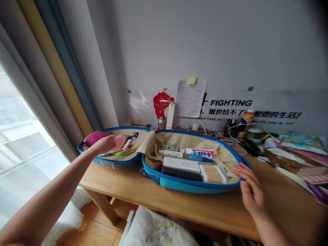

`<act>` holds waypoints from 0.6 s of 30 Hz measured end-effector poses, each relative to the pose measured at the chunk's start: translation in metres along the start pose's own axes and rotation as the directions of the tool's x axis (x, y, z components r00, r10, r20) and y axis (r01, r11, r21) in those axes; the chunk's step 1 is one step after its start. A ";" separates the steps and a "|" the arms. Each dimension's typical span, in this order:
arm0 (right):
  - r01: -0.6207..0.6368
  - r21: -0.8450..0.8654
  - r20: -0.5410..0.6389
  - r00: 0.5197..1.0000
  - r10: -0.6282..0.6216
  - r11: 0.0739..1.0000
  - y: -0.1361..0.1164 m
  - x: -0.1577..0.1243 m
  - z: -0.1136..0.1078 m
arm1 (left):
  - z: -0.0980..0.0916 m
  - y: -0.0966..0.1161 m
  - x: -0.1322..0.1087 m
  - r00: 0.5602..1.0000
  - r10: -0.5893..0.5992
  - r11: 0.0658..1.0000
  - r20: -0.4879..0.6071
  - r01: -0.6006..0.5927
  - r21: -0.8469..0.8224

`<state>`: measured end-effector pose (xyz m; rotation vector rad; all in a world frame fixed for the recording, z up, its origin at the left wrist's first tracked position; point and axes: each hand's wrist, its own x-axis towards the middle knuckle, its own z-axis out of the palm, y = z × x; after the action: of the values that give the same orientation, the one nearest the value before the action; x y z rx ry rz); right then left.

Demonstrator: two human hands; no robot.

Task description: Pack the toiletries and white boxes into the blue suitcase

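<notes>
A small blue suitcase (pixel 179 184) lies open in two halves on a wooden desk (pixel 179 208). My left hand (pixel 104 144) reaches into the left half (pixel 115 162), over a round pink item (pixel 120 141); its fingers are curled and partly hidden. My right hand (pixel 249 188) rests open on the right rim of the right half, fingers stretched out. That half holds a grey box (pixel 181 165), a pack of cotton swabs (pixel 212 173), a toothpaste box (pixel 200 152) and small bottles (pixel 171 153).
Curtains (pixel 64 78) and a window (pixel 20 136) are at the left. Papers, cables and a bottle (pixel 247 119) crowd the desk's right side. A wall (pixel 217 51) with notes and lettering stands behind. A plastic bag (pixel 153 229) lies below the desk edge.
</notes>
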<state>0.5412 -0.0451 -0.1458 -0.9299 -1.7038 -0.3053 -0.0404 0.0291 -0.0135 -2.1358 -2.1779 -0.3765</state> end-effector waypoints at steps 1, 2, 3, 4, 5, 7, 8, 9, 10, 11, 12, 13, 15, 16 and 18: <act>0.005 0.002 -0.002 1.000 -0.005 1.000 0.000 0.000 0.000 | -0.005 0.008 -0.004 0.999 -0.013 1.000 -0.044 0.014 0.019; 0.011 0.004 -0.002 1.000 -0.011 1.000 0.001 0.000 0.000 | -0.010 0.018 -0.009 0.994 -0.014 0.999 -0.106 0.018 0.033; 0.017 0.005 -0.001 1.000 -0.017 1.000 0.001 0.000 0.000 | -0.014 0.031 -0.016 0.984 0.001 0.999 -0.179 0.007 0.042; 0.017 0.003 0.003 1.000 -0.017 1.000 0.001 0.000 0.000 | -0.018 0.047 -0.023 0.966 0.035 0.999 -0.257 -0.023 0.047; 0.012 0.001 0.009 1.000 -0.012 1.000 0.001 0.000 0.000 | -0.020 0.065 -0.030 0.945 0.089 0.996 -0.316 -0.078 0.047; -0.002 -0.006 0.014 1.000 0.002 1.000 0.001 -0.001 -0.001 | -0.021 0.102 -0.045 0.895 0.259 0.965 -0.364 -0.253 0.065; -0.006 -0.009 0.013 1.000 0.006 1.000 0.001 -0.001 -0.001 | -0.020 0.121 -0.052 0.861 0.372 0.927 -0.348 -0.366 0.085; -0.008 -0.010 0.010 1.000 0.009 1.000 0.000 -0.001 -0.001 | -0.017 0.138 -0.058 0.820 0.483 0.874 -0.305 -0.475 0.106; -0.009 -0.011 0.008 1.000 0.009 1.000 0.000 0.000 -0.001 | -0.013 0.154 -0.062 0.780 0.574 0.818 -0.251 -0.563 0.121; -0.010 -0.009 0.006 1.000 0.010 1.000 -0.001 0.000 -0.001 | -0.008 0.168 -0.065 0.745 0.638 0.769 -0.194 -0.626 0.128; -0.011 -0.008 0.005 1.000 0.011 1.000 -0.001 0.000 0.000 | -0.003 0.180 -0.066 0.722 0.677 0.736 -0.145 -0.665 0.128; -0.014 -0.006 0.006 1.000 0.014 1.000 -0.002 0.001 0.000 | 0.002 0.190 -0.067 0.711 0.695 0.719 -0.109 -0.684 0.123; -0.017 -0.005 0.005 1.000 0.017 1.000 -0.003 0.001 0.000 | 0.012 0.205 -0.065 0.707 0.705 0.709 -0.058 -0.699 0.093; -0.013 -0.004 0.001 1.000 0.013 1.000 -0.003 0.002 0.000 | 0.016 0.211 -0.064 0.706 0.707 0.706 -0.029 -0.705 0.069; -0.008 -0.006 -0.003 1.000 0.008 1.000 -0.004 0.002 -0.001 | 0.021 0.217 -0.061 0.716 0.696 0.716 0.049 -0.698 0.024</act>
<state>0.5390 -0.0472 -0.1431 -0.9394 -1.6967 -0.3063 0.1796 -0.0243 -0.0199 -2.7279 -1.1902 -0.2198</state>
